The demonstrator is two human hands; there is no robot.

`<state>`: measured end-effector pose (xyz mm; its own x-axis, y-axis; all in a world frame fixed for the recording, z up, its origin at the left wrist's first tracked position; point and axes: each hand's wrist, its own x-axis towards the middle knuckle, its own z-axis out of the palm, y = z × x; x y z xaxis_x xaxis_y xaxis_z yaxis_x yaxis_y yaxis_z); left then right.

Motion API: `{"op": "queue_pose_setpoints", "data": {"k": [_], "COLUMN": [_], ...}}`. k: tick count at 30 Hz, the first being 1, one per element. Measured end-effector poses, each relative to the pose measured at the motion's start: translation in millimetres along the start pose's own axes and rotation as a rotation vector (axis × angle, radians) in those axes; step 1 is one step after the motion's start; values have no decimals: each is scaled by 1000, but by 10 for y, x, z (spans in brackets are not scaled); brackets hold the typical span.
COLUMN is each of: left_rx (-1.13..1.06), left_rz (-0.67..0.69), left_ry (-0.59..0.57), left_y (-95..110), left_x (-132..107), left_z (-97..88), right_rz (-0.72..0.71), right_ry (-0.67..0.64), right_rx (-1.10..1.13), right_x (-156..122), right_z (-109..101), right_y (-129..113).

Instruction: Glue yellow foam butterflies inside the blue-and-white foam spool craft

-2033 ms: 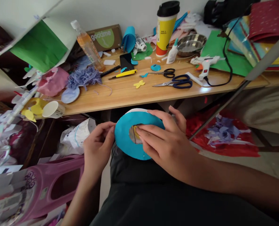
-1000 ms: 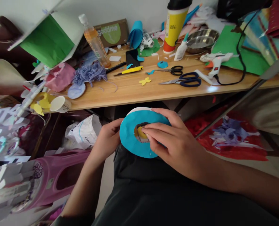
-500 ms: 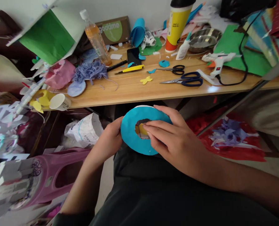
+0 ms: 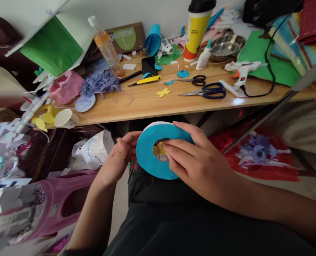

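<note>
A blue paper ring [image 4: 149,161] with a white layer showing behind its top edge is held over my lap, below the desk's front edge. My right hand [image 4: 194,153] grips its right side, fingertips at the central hole and one finger along the upper rim. Something yellow [image 4: 160,148] shows through the hole; I cannot tell what it is. At the ring's left edge is my left hand [image 4: 119,156], its thumb lifted off the ring and its fingers apart, partly behind the rim. Whether those fingers still touch the ring is hidden.
The wooden desk [image 4: 136,105] holds navy scissors [image 4: 213,91], black scissors [image 4: 197,80], a yellow cutter [image 4: 148,80], a glue bottle [image 4: 203,57], a hot glue gun [image 4: 241,73] and purple yarn [image 4: 102,83]. A metal pole [image 4: 280,99] slants across the right. A pink stool [image 4: 48,202] stands lower left.
My left hand has loosened from the ring's left edge, with its thumb raised and fingers spreading. The right hand keeps hold. More of the white layer shows at the top.
</note>
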<state>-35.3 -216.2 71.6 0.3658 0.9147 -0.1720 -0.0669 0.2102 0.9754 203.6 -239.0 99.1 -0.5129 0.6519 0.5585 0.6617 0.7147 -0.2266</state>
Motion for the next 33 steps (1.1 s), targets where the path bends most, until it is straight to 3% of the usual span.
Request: {"op": "queue_pose_setpoints", "data": {"k": [7, 15, 24, 33], "left_rx": [149, 245, 268, 282], "left_rz": [-44, -124, 42, 61], "left_ry": [21, 18, 69, 85], "left_y": [149, 171, 150, 113], "left_x": [-19, 10, 17, 21], "left_z": [108, 178, 242, 259], "right_rz": [7, 4, 26, 51], "right_ry": [2, 21, 13, -29], "right_rx": [5, -9, 13, -22], "right_x": [-24, -23, -71, -104], "right_z": [22, 18, 17, -28], "right_y": [0, 4, -7, -22]}}
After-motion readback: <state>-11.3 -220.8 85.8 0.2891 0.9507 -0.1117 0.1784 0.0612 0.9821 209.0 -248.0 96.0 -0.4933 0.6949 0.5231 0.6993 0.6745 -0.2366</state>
